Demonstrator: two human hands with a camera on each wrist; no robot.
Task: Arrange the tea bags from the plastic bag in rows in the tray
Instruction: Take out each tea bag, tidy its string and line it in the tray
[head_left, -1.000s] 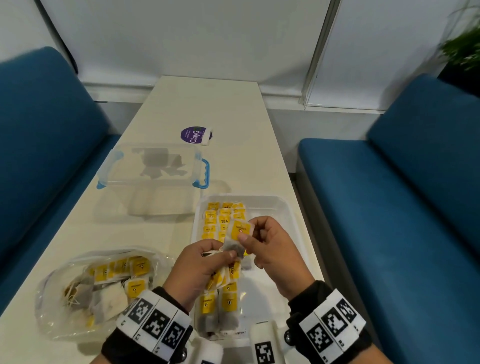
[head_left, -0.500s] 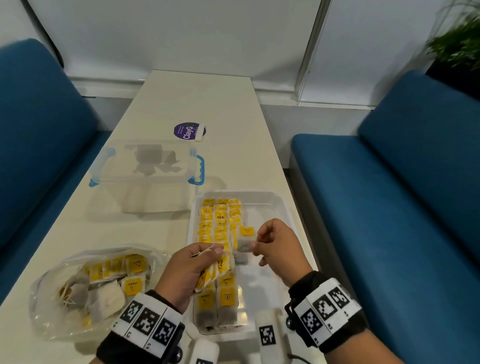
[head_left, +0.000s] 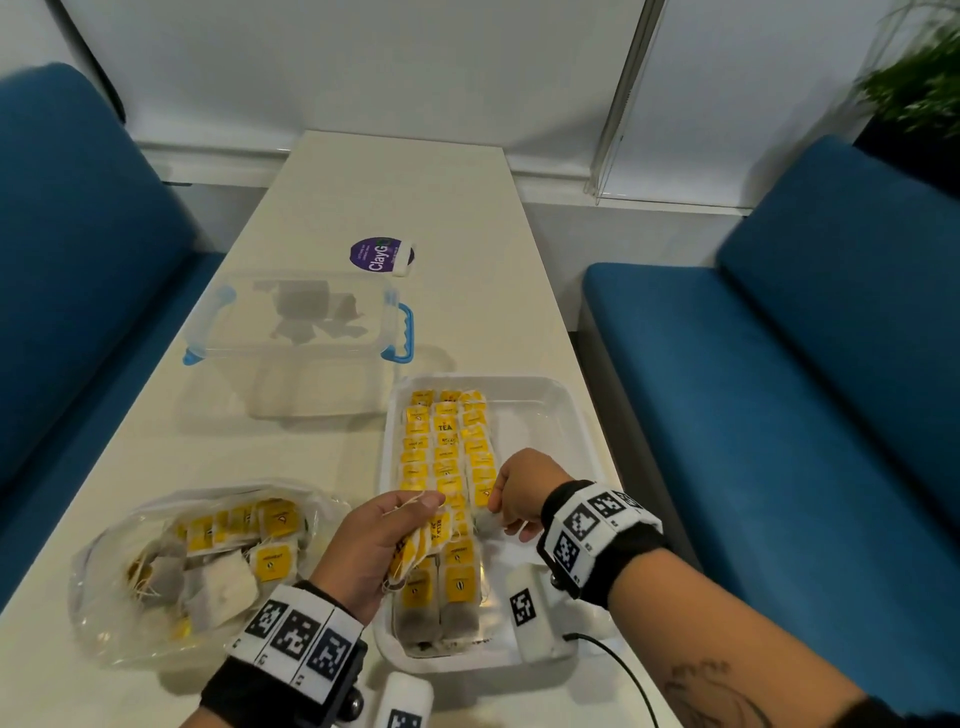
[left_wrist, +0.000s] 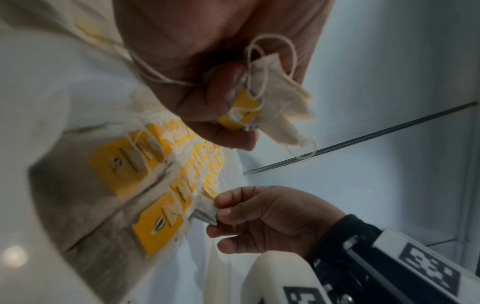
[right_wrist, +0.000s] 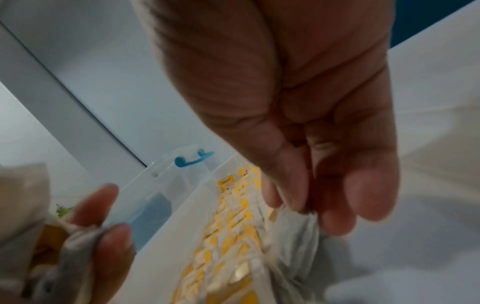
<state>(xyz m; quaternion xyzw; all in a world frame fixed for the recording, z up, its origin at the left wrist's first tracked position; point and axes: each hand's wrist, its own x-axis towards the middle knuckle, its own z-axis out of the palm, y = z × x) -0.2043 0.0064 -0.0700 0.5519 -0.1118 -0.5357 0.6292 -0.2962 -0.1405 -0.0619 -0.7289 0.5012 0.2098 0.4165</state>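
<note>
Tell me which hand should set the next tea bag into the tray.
Right. The right hand already pinches a tea bag at the third row's end in the tray; the left hand grips the spare bunch.

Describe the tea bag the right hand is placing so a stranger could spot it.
Find the clear tray on the white table. Three rows of yellow-tagged tea bags run down its left side. The tea bag sits at the third row's near end, the only one pinched by the right hand.

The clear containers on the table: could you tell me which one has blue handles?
The lidded box at the far end, behind the tray. The tray and the plastic bag have no handles.
</note>
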